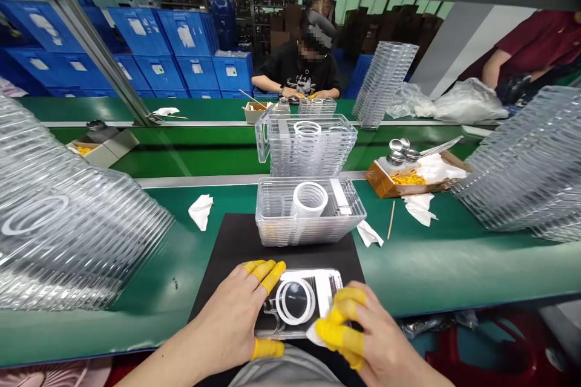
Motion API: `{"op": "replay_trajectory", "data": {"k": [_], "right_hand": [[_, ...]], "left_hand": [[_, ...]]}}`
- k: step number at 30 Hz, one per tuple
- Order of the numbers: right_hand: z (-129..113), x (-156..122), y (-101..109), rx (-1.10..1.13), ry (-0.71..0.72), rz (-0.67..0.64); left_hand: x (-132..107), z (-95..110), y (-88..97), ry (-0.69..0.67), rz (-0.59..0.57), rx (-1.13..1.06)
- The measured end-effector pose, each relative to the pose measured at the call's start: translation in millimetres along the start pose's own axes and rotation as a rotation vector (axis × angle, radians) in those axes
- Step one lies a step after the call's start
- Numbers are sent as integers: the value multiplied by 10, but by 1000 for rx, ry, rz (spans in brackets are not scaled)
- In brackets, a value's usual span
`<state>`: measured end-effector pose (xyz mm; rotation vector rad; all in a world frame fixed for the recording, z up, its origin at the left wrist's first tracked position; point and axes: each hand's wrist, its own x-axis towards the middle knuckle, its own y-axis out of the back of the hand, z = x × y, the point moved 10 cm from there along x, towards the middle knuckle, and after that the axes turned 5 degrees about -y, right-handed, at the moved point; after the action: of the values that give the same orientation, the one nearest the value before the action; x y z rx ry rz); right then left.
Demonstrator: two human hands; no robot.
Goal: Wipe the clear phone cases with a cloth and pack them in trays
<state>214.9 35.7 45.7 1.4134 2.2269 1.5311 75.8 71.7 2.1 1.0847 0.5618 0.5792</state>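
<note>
A clear phone case (296,301) with a white ring and a white strip lies on the black mat (227,254) in front of me. My left hand (238,308), in yellow finger cots, grips its left end, fingers along the far edge and thumb at the near edge. My right hand (363,332), also in yellow finger cots, pinches a small white wipe (315,335) against the near right corner of the case. Just beyond stands a stack of clear cases in trays (308,224), with white rings showing.
Tall stacks of clear trays stand at left (77,236) and right (531,163). An orange-brown box (379,181) holds yellow finger cots and metal-topped bottles. Crumpled wipes (200,211) and a wooden stick (391,219) lie on the green bench. A co-worker (299,69) sits opposite.
</note>
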Motion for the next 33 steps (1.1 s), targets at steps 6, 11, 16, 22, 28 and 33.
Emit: {"op": "replay_trajectory", "data": {"k": [6,11,16,22,28,33], "right_hand": [[178,129,155,-163,-98,167],[-11,-35,17,-29,15,25],[511,-137,454,-45,-186,268],[284,125,125,-31,-158,172],[-5,15,59,-53,29,-8],[397,9,263,-215,-142,202]], "left_hand": [[16,18,60,-3,29,6],[-1,50,60,-15,20,5],[-10,52,76,-3,42,8],[32,50,10,-6,32,17],[0,63,53,-50,140,-29],[28,45,45,-27,99,-23]]}}
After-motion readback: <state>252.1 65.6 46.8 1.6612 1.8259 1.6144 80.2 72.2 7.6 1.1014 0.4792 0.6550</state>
